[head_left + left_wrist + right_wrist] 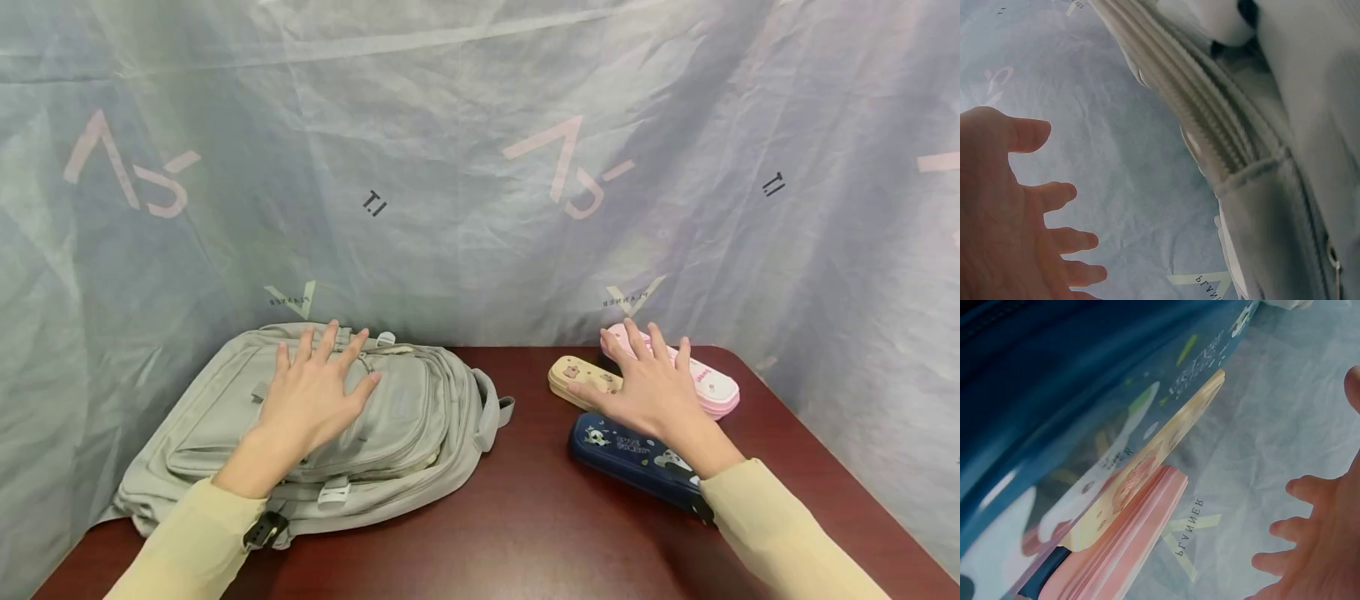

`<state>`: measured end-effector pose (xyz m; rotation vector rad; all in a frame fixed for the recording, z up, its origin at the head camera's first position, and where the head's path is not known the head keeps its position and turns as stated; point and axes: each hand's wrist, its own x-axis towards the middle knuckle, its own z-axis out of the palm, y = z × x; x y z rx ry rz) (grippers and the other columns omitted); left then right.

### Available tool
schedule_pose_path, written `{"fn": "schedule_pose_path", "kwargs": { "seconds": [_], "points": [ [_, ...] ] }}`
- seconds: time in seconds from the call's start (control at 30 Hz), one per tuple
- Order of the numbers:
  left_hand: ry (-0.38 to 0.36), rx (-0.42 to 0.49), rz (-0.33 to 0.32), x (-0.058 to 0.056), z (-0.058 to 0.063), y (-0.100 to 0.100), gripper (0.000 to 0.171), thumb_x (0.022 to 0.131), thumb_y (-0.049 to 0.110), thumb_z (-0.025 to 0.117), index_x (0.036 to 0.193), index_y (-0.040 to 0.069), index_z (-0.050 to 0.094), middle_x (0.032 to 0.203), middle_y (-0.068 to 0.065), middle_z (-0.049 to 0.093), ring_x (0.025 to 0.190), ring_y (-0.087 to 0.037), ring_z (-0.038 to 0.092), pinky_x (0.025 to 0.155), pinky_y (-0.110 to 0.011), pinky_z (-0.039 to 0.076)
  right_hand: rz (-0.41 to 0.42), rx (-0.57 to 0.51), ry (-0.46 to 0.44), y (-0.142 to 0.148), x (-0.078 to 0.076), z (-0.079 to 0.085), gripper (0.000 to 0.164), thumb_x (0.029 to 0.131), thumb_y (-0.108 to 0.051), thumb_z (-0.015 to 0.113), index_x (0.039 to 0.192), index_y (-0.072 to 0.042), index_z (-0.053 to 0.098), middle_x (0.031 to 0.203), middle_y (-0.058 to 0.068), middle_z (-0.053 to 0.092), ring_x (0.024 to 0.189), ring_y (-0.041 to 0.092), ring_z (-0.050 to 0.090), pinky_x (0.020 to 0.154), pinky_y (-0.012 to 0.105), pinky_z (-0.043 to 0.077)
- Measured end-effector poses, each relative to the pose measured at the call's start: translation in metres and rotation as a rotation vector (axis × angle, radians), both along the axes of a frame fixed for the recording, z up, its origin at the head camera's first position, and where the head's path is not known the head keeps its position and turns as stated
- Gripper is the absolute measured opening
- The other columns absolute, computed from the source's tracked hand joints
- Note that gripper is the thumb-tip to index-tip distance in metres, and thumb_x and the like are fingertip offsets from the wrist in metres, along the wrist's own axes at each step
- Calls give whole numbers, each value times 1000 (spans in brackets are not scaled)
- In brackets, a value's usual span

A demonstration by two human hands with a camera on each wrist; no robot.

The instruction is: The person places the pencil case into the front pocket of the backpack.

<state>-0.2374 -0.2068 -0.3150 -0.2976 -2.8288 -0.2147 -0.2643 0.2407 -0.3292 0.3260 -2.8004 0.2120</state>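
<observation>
My left hand (311,396) is spread with straight fingers over a light grey-green backpack (232,400), holding nothing. The backpack lies flat on the left side of the table, its zipped pockets facing up. In the left wrist view, the backpack's zipped edge (1197,106) runs beside the spread fingers. On the right, my right hand (652,387) is spread with nothing in it, above three pencil cases. A navy panda pencil case (630,454) lies nearest, a yellow pencil case (573,379) behind it, and a pink and white pencil case (716,387) farthest back, partly hidden by the hand.
The dark red-brown table (480,533) has its back edge against a grey printed cloth (465,167) that hangs behind and along both sides. A backpack strap loop (487,412) sticks out toward the table's middle. A black band (265,530) shows at the left wrist.
</observation>
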Motion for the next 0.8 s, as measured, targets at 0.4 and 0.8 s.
{"fn": "schedule_pose_path", "kwargs": {
  "seconds": [0.4,0.8],
  "points": [
    [41,-5,-13,13,-2,2,78,107,69,31,167,19,34,170,-27,19,154,-55,7,117,-78,-2,-6,-3,32,6,16,-2,104,87,-86,54,161,-14,47,166,27,31,152,55,18,115,79,-5],
    [92,-9,-22,27,-8,2,74,107,65,37,167,21,35,172,-24,18,156,-51,5,116,-79,-5,3,23,86,16,30,-6,106,85,-87,56,162,-14,45,164,28,34,149,57,23,115,81,1]
  ]
}}
